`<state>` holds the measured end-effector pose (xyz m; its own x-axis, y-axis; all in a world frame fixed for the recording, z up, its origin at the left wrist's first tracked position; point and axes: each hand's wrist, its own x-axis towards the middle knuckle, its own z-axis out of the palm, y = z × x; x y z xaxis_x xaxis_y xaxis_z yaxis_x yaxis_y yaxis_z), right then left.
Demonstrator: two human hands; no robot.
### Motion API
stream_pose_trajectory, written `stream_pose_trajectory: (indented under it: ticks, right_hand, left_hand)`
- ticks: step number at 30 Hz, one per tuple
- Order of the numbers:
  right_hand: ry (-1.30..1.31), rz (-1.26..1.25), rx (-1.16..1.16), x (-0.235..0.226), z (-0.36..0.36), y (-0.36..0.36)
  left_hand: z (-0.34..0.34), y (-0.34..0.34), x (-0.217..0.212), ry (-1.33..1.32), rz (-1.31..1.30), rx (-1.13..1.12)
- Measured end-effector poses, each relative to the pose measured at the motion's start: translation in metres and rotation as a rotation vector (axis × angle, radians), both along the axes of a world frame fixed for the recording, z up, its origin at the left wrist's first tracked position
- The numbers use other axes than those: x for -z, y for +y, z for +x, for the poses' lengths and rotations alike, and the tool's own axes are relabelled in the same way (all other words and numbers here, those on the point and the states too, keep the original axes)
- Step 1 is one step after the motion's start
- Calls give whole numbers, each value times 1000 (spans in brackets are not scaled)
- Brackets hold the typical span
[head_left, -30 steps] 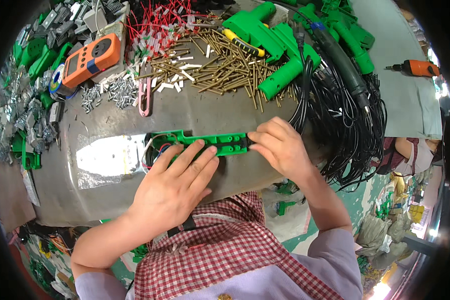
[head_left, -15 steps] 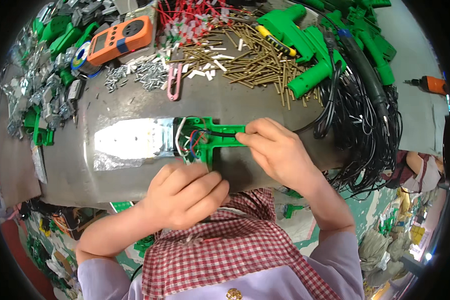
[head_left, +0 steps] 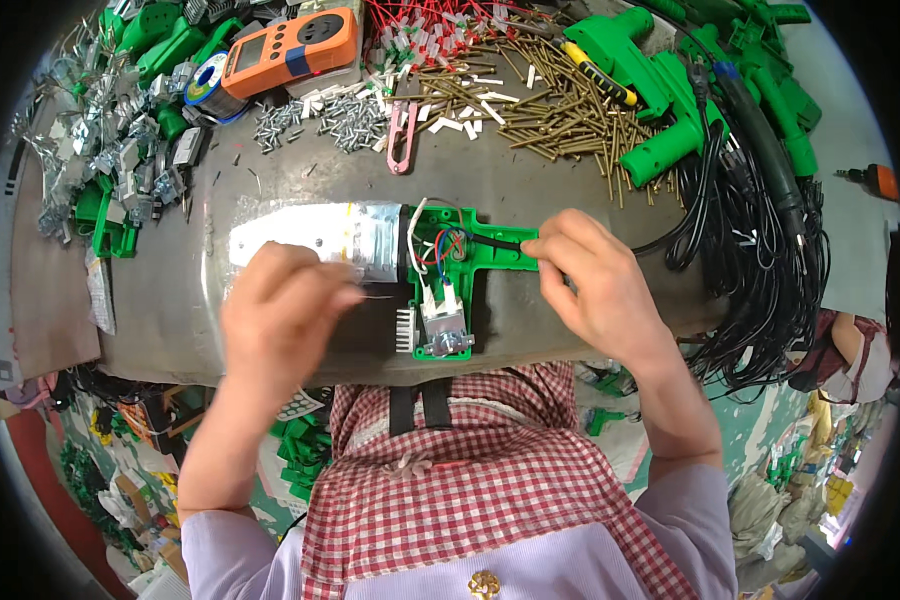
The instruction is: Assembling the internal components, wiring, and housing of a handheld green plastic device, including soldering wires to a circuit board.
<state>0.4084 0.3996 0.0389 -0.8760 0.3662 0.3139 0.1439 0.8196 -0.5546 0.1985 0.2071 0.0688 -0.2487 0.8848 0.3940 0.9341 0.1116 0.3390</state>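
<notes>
An open green tool housing half (head_left: 510,257) lies on the bench, its handle toward the right and its white-silver, plastic-wrapped front part (head_left: 375,240) to the left. Blue, red and white wires (head_left: 448,243) run inside it, down to a small metal and white component (head_left: 444,325) with finned silver metal beside it. My right hand (head_left: 595,280) pinches the black cable (head_left: 495,241) at the handle's end. Over the wrapped part's near edge is my left hand (head_left: 280,310), smeared by motion, fingers drawn together; a thin sliver shows at its fingertips, too fine to name.
Behind lie small screws (head_left: 355,125), brass-coloured rods (head_left: 560,125), pink tweezers (head_left: 401,140) and an orange meter (head_left: 290,50). Metal parts (head_left: 120,150) heap at the left. Green housings (head_left: 660,95) and bundled black cables (head_left: 750,270) crowd the right side.
My left hand has moved left, off the housing's near end, uncovering the component there. My right hand stays by the handle end. The whole view has shifted, moving the bench right and slightly up.
</notes>
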Motion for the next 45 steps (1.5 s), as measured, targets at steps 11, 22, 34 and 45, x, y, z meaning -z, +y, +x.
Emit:
stream_pose_trajectory:
  ticks: [11, 22, 34, 45]
  right_hand:
    - [25, 24, 19, 1, 1, 2]
    - [-116, -36, 29, -15, 1, -4]
    - [-132, -748, -235, -17, -86, 32]
    - [-247, -42, -451, -43, -83, 26]
  left_hand:
    - [25, -28, -2, 141, 31, 97]
    - [51, 15, 0, -90, -261, 243]
    - [51, 10, 16, -84, -135, 230]
    - [50, 8, 24, -1, -24, 274]
